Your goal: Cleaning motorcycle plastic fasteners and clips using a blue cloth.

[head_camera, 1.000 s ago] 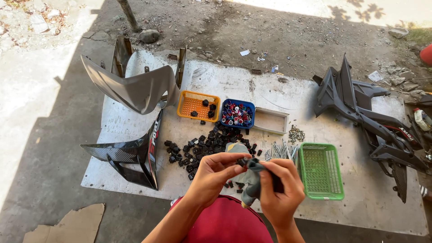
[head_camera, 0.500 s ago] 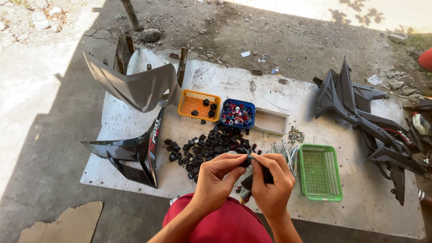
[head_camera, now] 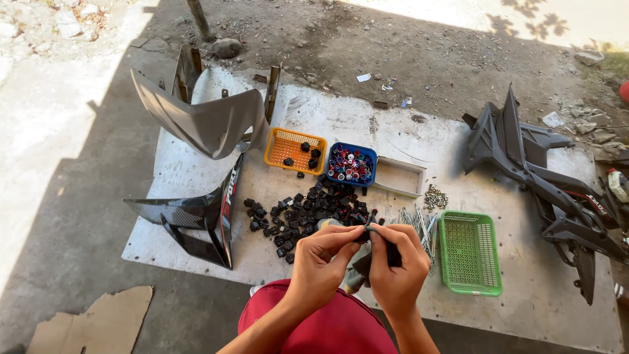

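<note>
Hands (head_camera: 357,262) risen, small part (head_camera: 369,227) between fingertips

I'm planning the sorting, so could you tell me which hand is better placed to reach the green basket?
Probably the right hand: it sits just beside the green basket. The left hand lies nearer the black parts pile.

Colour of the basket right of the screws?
Green basket, an open mesh, lying right of the screws. Clearest in the head view.
</note>
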